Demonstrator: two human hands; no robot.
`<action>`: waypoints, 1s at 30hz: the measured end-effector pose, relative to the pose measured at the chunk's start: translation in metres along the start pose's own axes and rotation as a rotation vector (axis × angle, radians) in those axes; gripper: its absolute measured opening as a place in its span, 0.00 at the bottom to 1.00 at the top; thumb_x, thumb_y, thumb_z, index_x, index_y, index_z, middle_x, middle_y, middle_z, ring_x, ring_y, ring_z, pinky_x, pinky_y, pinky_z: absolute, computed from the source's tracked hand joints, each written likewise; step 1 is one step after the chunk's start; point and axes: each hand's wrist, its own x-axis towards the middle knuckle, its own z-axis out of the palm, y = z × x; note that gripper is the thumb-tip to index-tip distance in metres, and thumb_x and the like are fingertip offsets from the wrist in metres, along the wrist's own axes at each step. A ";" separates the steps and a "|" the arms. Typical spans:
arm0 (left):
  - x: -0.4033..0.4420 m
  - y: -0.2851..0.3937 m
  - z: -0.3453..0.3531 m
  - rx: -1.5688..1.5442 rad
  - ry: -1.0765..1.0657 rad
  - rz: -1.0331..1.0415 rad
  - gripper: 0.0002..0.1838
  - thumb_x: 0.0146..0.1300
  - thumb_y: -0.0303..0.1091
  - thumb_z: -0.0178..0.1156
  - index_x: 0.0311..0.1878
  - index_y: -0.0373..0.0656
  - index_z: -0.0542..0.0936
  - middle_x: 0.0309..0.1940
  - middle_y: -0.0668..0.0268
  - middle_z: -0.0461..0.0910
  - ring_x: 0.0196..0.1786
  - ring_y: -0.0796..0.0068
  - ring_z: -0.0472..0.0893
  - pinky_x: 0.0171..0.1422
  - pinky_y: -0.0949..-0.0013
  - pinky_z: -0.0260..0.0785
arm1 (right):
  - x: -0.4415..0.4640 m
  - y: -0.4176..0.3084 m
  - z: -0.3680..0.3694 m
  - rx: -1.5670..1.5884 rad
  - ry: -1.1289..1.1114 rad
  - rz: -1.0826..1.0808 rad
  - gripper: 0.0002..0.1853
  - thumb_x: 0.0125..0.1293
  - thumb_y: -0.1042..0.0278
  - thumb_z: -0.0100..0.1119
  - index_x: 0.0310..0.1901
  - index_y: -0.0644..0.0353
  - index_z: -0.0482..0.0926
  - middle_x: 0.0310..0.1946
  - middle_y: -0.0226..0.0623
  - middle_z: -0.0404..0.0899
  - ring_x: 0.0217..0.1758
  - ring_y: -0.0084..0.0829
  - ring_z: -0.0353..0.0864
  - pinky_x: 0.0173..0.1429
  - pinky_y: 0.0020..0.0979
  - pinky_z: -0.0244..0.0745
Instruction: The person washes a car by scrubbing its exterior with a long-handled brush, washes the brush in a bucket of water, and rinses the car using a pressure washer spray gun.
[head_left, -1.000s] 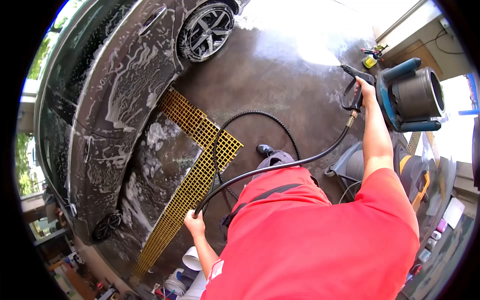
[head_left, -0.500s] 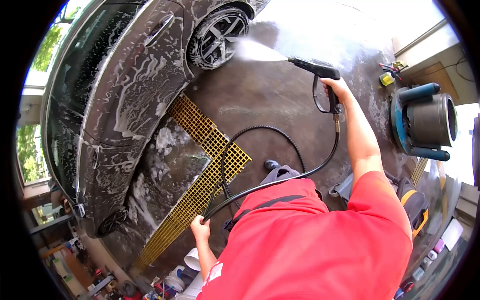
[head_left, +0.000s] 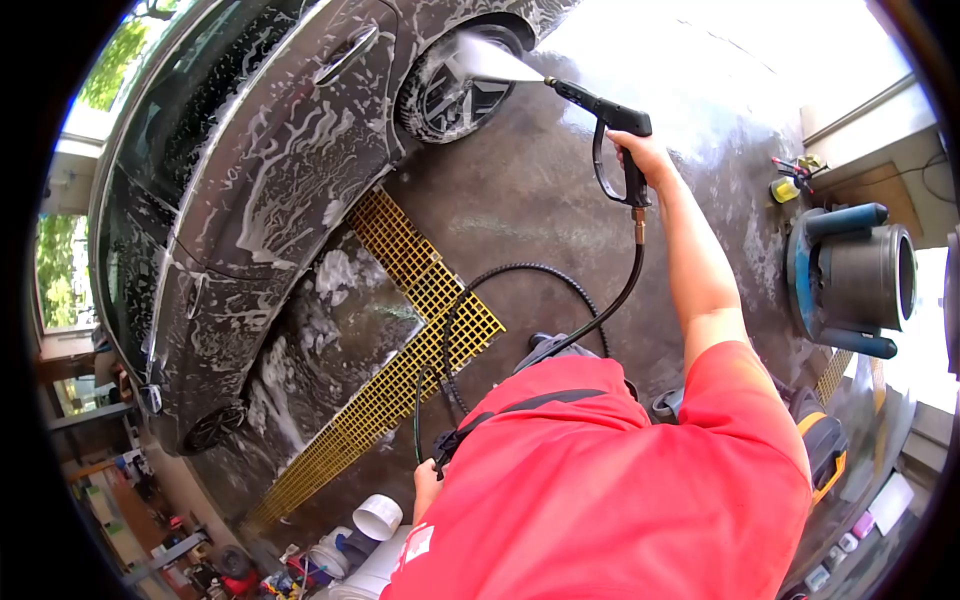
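Note:
My right hand (head_left: 645, 160) is wrapped around the grip of a black pressure washer spray gun (head_left: 607, 112). A white fan of water leaves its nozzle and strikes the foam-streaked front wheel (head_left: 455, 95) of a dark car (head_left: 290, 190). From the base of the grip a black hose (head_left: 632, 280) runs down past my body and loops over the floor. Low by my waist, my left hand (head_left: 428, 487) is closed on the hose, its fingers partly hidden by my red shirt.
Yellow floor grating (head_left: 400, 245) forms an angle beside the car on the wet floor (head_left: 520, 190). A blue and grey drum-shaped machine (head_left: 850, 275) stands at the right. White buckets (head_left: 378, 517) and assorted supplies sit at the lower left, and an orange-and-black machine (head_left: 822, 445) is behind my right side.
The spray gun has moved left and slightly up, so its jet covers more of the wheel. My left hand has drawn down and in toward my waist. The hose has shifted with them.

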 end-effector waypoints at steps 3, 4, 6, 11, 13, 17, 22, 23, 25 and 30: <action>0.009 0.028 -0.006 -0.148 -0.033 0.067 0.26 0.51 0.47 0.73 0.20 0.35 0.72 0.16 0.52 0.69 0.20 0.62 0.64 0.28 0.56 0.62 | -0.007 -0.006 0.007 -0.091 0.072 -0.093 0.10 0.57 0.64 0.70 0.28 0.58 0.78 0.20 0.26 0.75 0.20 0.20 0.74 0.26 0.26 0.70; 0.014 0.037 -0.008 -0.108 -0.066 0.011 0.26 0.50 0.48 0.73 0.20 0.35 0.72 0.16 0.53 0.69 0.20 0.63 0.65 0.28 0.56 0.62 | -0.008 -0.007 0.010 -0.161 0.102 -0.118 0.10 0.57 0.64 0.70 0.30 0.59 0.79 0.20 0.27 0.75 0.21 0.21 0.73 0.27 0.27 0.69; 0.023 0.039 -0.009 0.008 -0.118 -0.063 0.26 0.48 0.48 0.75 0.21 0.35 0.73 0.17 0.52 0.72 0.20 0.60 0.68 0.29 0.57 0.64 | -0.014 -0.017 0.012 -0.223 0.027 -0.101 0.11 0.55 0.64 0.71 0.30 0.61 0.80 0.20 0.28 0.76 0.22 0.21 0.74 0.29 0.28 0.70; 0.041 0.048 0.000 0.088 -0.086 -0.036 0.25 0.48 0.51 0.74 0.23 0.37 0.78 0.21 0.50 0.77 0.27 0.51 0.77 0.35 0.55 0.69 | -0.028 -0.015 0.027 -0.382 0.015 -0.277 0.11 0.54 0.65 0.71 0.32 0.62 0.81 0.22 0.27 0.76 0.25 0.20 0.73 0.32 0.28 0.70; 0.044 0.053 0.003 0.118 -0.080 -0.053 0.24 0.49 0.52 0.73 0.23 0.37 0.79 0.22 0.49 0.78 0.29 0.49 0.79 0.36 0.54 0.70 | -0.041 -0.027 0.032 -0.419 -0.021 -0.307 0.13 0.53 0.64 0.72 0.35 0.62 0.81 0.23 0.27 0.77 0.27 0.21 0.73 0.34 0.28 0.71; 0.044 0.065 0.013 0.198 -0.055 -0.030 0.23 0.51 0.52 0.72 0.24 0.38 0.80 0.23 0.48 0.79 0.31 0.47 0.80 0.38 0.53 0.71 | -0.050 -0.028 0.041 -0.458 -0.165 -0.204 0.21 0.51 0.66 0.72 0.46 0.63 0.81 0.33 0.35 0.83 0.37 0.27 0.79 0.47 0.33 0.74; 0.037 0.059 0.025 0.195 -0.017 -0.077 0.23 0.52 0.52 0.71 0.25 0.39 0.80 0.26 0.49 0.80 0.34 0.46 0.81 0.39 0.52 0.71 | -0.030 -0.028 0.042 -0.490 -0.072 -0.222 0.20 0.51 0.64 0.72 0.45 0.61 0.81 0.32 0.37 0.83 0.36 0.28 0.80 0.45 0.33 0.75; 0.035 0.060 0.024 0.260 -0.033 -0.089 0.23 0.52 0.52 0.71 0.26 0.38 0.80 0.26 0.49 0.80 0.34 0.46 0.81 0.39 0.52 0.71 | -0.029 -0.031 0.043 -0.518 -0.091 -0.119 0.20 0.51 0.63 0.72 0.45 0.61 0.82 0.31 0.37 0.83 0.35 0.29 0.80 0.45 0.33 0.75; 0.039 0.036 0.037 0.211 0.039 -0.020 0.24 0.51 0.53 0.72 0.26 0.37 0.80 0.27 0.48 0.80 0.35 0.45 0.80 0.40 0.52 0.70 | -0.025 -0.030 0.045 -0.508 -0.023 -0.182 0.19 0.51 0.62 0.72 0.43 0.61 0.82 0.29 0.38 0.83 0.33 0.30 0.81 0.44 0.34 0.75; 0.015 0.053 0.033 0.124 -0.065 -0.181 0.23 0.51 0.52 0.72 0.27 0.38 0.80 0.29 0.46 0.81 0.38 0.43 0.80 0.42 0.51 0.71 | -0.013 -0.021 0.053 -0.585 -0.032 -0.176 0.20 0.50 0.60 0.72 0.44 0.62 0.83 0.30 0.41 0.84 0.34 0.34 0.83 0.44 0.35 0.76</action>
